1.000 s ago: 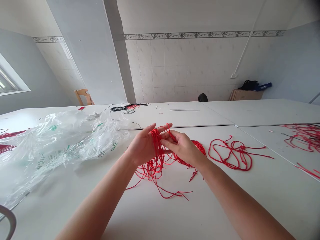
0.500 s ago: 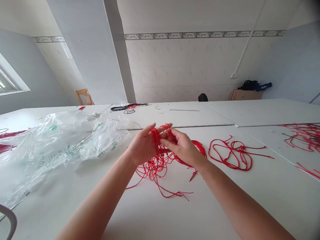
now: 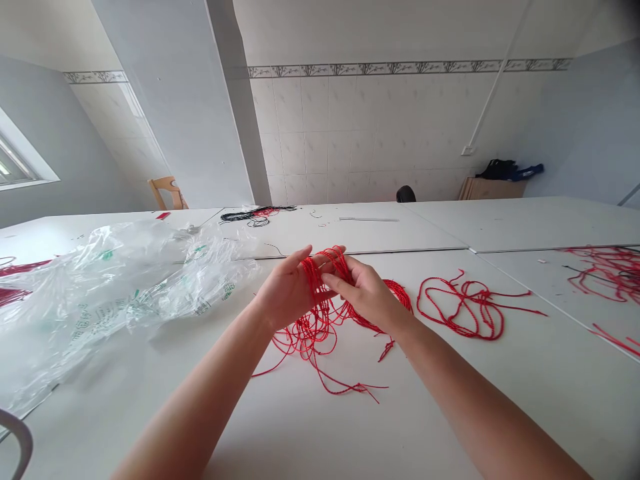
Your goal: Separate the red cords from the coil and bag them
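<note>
Thin red cords (image 3: 311, 272) hang in several strands over the fingers of my left hand (image 3: 283, 290), which is palm toward me with the thumb up. My right hand (image 3: 367, 290) meets it from the right, with thumb and fingers closed on another part of the strands near the left fingertips. Below the hands, the cords spill in a loose tangle (image 3: 310, 340) onto the white table, and knotted ends trail toward me. A neater red cord bundle (image 3: 399, 293) lies partly hidden behind my right hand and wrist.
To the right lies a separate loosely coiled red cord (image 3: 460, 310). Crumpled clear plastic bags (image 3: 135, 280) cover the left side of the white table (image 3: 350, 440). Black and red cords (image 3: 257, 215) rest farther back, and more red and black cords (image 3: 620, 273) lie at the right edge.
The strands across my left fingertips look more bunched together, and my right thumb and fingers have shifted slightly along them. Otherwise the hands stay in nearly the same place.
</note>
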`<control>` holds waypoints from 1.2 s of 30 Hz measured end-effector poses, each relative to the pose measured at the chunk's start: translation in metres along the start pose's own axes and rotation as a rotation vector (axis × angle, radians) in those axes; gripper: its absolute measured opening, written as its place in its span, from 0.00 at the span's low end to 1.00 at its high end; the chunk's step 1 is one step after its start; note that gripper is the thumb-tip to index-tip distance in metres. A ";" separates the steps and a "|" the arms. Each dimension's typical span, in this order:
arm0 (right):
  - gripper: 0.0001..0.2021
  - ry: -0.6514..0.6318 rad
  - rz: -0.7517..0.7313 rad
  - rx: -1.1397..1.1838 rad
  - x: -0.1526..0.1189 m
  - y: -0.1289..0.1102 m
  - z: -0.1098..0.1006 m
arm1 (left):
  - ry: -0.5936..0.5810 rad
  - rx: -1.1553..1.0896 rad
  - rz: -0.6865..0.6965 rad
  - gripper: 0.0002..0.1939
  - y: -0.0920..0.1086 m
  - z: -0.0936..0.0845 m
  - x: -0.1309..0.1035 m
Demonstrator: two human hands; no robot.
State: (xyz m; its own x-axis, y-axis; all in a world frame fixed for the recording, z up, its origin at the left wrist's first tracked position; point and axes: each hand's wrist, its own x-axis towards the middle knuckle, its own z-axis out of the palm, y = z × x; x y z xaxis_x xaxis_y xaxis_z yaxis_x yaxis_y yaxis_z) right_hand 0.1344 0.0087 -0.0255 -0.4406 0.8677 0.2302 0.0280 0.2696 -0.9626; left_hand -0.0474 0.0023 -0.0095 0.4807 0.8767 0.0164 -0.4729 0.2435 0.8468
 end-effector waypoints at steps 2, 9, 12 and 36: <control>0.13 -0.004 0.018 -0.027 0.001 0.002 0.000 | -0.006 0.009 -0.010 0.22 0.000 0.000 0.000; 0.07 0.046 -0.045 0.031 0.000 -0.002 0.001 | -0.033 0.008 0.003 0.23 -0.001 -0.004 0.002; 0.07 0.047 -0.033 0.076 -0.001 -0.003 0.001 | -0.041 0.014 0.007 0.23 -0.002 -0.004 0.003; 0.14 0.016 0.041 0.015 0.000 0.002 0.005 | 0.008 0.143 0.015 0.26 -0.005 -0.003 0.003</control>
State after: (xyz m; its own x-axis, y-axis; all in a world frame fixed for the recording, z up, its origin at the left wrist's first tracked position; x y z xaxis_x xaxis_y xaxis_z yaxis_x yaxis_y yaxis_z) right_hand 0.1303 0.0072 -0.0284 -0.4254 0.8842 0.1931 0.0320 0.2279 -0.9732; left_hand -0.0460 0.0051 -0.0158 0.4683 0.8832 0.0260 -0.3701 0.1693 0.9135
